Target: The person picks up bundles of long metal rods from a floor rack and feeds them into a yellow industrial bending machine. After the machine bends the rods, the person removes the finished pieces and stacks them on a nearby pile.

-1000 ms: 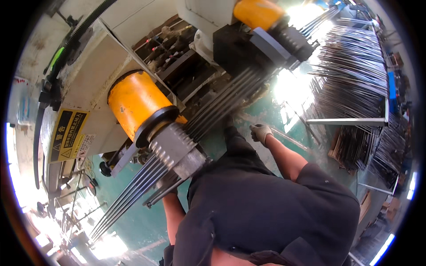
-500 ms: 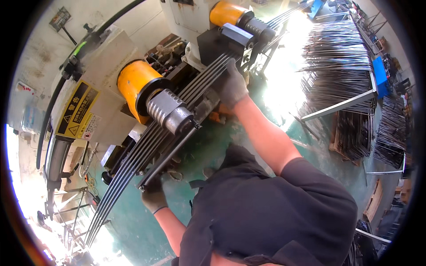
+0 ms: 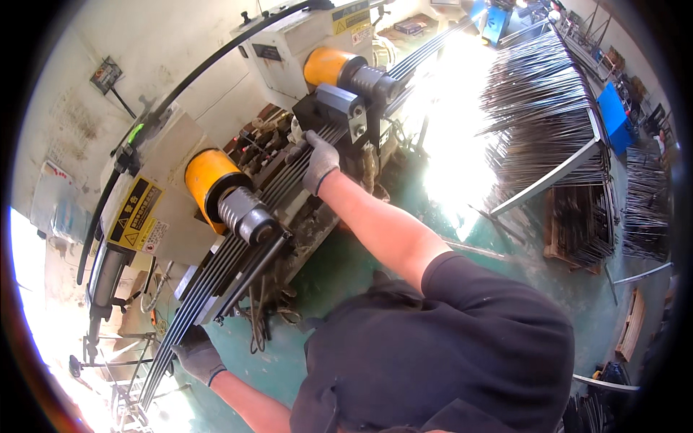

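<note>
A bundle of several long, thin metal rods (image 3: 186, 315) runs slantwise from the lower left to the upper right, through the machine. My right hand (image 3: 322, 167), in a grey glove, is closed round the rods between the two yellow cylinders, with its thumb raised on top. Lower down, my left hand (image 3: 200, 359), gloved in darker grey, grips the rods near their lower-left end; part of its fingers is hidden. Between my hands, the near yellow cylinder (image 3: 211, 180) with a ribbed metal end (image 3: 247, 216) overhangs the rods. A dark bar (image 3: 254, 276) lies alongside them.
The far yellow cylinder (image 3: 333, 67) and a grey metal block (image 3: 339, 105) sit beyond my right hand. A black hose (image 3: 216, 59) arches over the machine. At right, a rack frame (image 3: 552, 177) bears a large pile of thin rods. Cables (image 3: 258, 321) hang below the machine.
My left hand has moved down and left from the dark bar's end to the rods. My right hand has shifted back along the rods, away from the metal block. The view has shifted too.
</note>
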The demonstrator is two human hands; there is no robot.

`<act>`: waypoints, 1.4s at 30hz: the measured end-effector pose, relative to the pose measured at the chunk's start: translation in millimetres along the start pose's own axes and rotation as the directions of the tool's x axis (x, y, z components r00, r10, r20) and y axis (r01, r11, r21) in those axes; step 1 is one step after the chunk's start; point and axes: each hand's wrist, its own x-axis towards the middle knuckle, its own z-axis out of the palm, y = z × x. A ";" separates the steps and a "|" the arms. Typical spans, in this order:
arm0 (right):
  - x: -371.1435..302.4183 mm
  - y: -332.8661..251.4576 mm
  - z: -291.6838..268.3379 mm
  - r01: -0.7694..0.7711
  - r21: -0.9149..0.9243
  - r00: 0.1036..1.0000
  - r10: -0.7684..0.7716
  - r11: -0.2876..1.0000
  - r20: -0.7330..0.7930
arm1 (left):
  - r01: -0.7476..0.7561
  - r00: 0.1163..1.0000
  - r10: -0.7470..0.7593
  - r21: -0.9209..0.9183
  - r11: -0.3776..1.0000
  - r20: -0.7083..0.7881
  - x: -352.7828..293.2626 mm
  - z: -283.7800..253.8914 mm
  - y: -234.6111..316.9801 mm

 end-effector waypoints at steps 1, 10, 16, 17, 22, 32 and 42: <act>-3.3 -6.8 0.8 0.004 0.046 1.000 -0.003 0.999 -0.029 | 0.044 0.999 -0.046 -0.207 0.977 -0.004 9.3 9.5 -5.3; -1.5 -19.6 -4.8 -0.005 0.005 1.000 0.005 1.000 0.029 | -0.161 0.729 0.327 0.313 0.936 -0.602 44.9 137.7 -43.0; 2.5 -24.0 -6.3 -0.019 0.047 1.000 0.020 0.999 -0.016 | 0.030 0.722 0.672 0.978 0.209 -0.165 79.6 237.6 -2.1; 1.0 -20.4 -5.2 -0.014 0.033 1.000 0.014 0.999 -0.007 | 0.154 0.714 0.700 0.980 -0.126 -0.023 77.4 259.9 4.1; -2.1 -13.6 -1.9 -0.011 0.026 1.000 0.011 1.000 0.010 | -0.118 0.699 0.714 0.991 0.067 0.035 130.7 238.9 108.9; 12.4 -9.3 -13.3 -0.026 0.036 0.996 0.023 0.999 0.090 | -0.330 0.731 0.632 0.944 -0.002 0.257 202.4 402.1 -27.8; 5.6 -7.7 -11.3 -0.004 0.022 0.991 0.001 1.000 0.135 | -0.431 0.619 0.069 0.412 -0.803 0.782 271.4 442.8 -100.9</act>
